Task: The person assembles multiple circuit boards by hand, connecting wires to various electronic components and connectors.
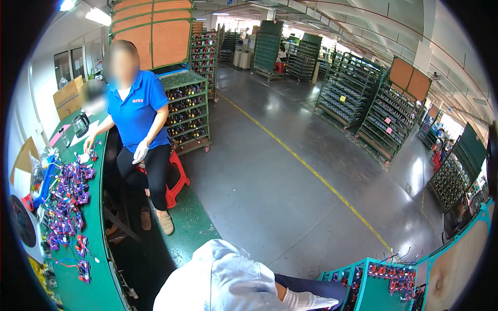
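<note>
My right hand (pixel 310 300) is at the lower edge, in a white glove, with its arm in a white sleeve (pixel 223 280). Its fingers look stretched out toward a green-framed rack (pixel 374 265) at the lower right, and its underside is cut off by the picture's edge. Beside it, the rack carries small red and black assemblies (pixel 394 273) with wires sticking up. Whether the fingertips touch any of them I cannot tell. My left hand is out of view.
On the left runs a green bench (pixel 98 249) with many purple wired assemblies (pixel 65 202). A co-worker in a blue shirt (pixel 137 103) sits there on a red stool (pixel 178 181), one gloved hand lowered. Loaded wheeled racks (pixel 347 88) stand beyond a yellow floor line (pixel 306 165).
</note>
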Available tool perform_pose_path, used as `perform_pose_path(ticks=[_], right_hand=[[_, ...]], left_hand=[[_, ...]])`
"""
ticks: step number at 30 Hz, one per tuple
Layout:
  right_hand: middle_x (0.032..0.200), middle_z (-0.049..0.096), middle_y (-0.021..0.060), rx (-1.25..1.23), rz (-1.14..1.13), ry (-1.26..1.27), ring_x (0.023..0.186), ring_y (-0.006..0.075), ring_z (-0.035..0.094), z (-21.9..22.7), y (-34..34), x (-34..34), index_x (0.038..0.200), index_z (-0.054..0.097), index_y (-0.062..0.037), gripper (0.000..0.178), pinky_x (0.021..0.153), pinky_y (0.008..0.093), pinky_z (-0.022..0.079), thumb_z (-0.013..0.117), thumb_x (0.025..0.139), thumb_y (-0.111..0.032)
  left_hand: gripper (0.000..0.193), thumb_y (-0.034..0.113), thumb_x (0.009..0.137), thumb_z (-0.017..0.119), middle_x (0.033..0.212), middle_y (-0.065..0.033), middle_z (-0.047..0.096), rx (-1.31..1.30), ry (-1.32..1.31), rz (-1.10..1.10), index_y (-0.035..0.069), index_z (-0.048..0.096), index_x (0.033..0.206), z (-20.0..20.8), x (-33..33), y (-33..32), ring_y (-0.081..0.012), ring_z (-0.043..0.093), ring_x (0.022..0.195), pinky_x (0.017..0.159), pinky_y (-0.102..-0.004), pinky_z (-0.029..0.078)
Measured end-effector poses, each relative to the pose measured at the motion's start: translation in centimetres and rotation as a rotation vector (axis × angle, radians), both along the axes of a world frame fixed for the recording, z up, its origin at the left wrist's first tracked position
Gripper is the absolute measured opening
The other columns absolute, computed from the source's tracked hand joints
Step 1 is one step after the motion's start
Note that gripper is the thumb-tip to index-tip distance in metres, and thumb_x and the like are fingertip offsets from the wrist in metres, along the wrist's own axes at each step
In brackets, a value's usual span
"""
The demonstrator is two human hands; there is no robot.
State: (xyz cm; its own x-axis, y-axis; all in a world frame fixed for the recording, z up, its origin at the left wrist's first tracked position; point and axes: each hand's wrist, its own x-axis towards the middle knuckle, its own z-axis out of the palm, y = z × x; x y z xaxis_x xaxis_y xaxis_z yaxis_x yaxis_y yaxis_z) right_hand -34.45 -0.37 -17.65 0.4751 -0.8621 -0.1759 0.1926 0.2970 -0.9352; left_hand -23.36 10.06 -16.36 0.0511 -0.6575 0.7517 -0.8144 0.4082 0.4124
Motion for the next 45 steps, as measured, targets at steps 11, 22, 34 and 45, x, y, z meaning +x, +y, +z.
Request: perform_pose_path(ticks=[11,22,34,45], right_hand=[[0.074,0.059,0.0102,-1.063,-0.575,0.463,0.056,0.0178,0.054,3.1,6.0,-2.9,0.093,0.056,0.0007,0.024,0.046,0.0276,0.044,0.054,0.084,-0.022],[0.072,0.06,0.0101,-1.89,-0.934,0.091,0.056,0.0178,0.059,13.1,9.1,3.0,0.084,0.056,0.0049,0.024,0.049,0.0251,0.051,0.05,0.087,-0.018],[0.061,0.058,0.0041,-1.766,-1.133,0.228,0.05,0.0144,0.057,15.2,10.7,4.1,0.068,0.06,-0.0039,0.034,0.043,0.0222,0.045,0.048,0.088,-0.028],[0.067,0.058,0.0081,-1.846,-1.198,0.429,0.054,0.0196,0.058,14.8,10.1,2.8,0.078,0.059,0.0008,0.032,0.047,0.0268,0.047,0.045,0.088,-0.026]], left_hand=[[0.055,0.004,0.075,0.055,0.126,-0.0165,0.043,0.084,0.186,0.0,0.005,0.037,0.128,-2.9,-4.7,0.9,-0.0282,0.044,0.115,0.093,-0.034,0.039],[0.058,0.005,0.073,0.056,0.127,-0.0171,0.042,-0.014,-0.019,0.125,0.004,0.036,0.128,1.6,3.9,-0.6,-0.0287,0.043,0.116,0.093,-0.0342,0.038],[0.062,0.006,0.071,0.058,0.127,-0.0177,0.041,-0.006,0.019,0.162,0.003,0.035,0.128,2.2,4.0,0.1,-0.0293,0.042,0.117,0.094,-0.0344,0.038],[0.065,0.007,0.069,0.059,0.128,-0.0183,0.039,-0.025,0.064,0.116,0.002,0.034,0.129,3.9,2.1,-0.1,-0.0299,0.041,0.117,0.094,-0.0345,0.038]])
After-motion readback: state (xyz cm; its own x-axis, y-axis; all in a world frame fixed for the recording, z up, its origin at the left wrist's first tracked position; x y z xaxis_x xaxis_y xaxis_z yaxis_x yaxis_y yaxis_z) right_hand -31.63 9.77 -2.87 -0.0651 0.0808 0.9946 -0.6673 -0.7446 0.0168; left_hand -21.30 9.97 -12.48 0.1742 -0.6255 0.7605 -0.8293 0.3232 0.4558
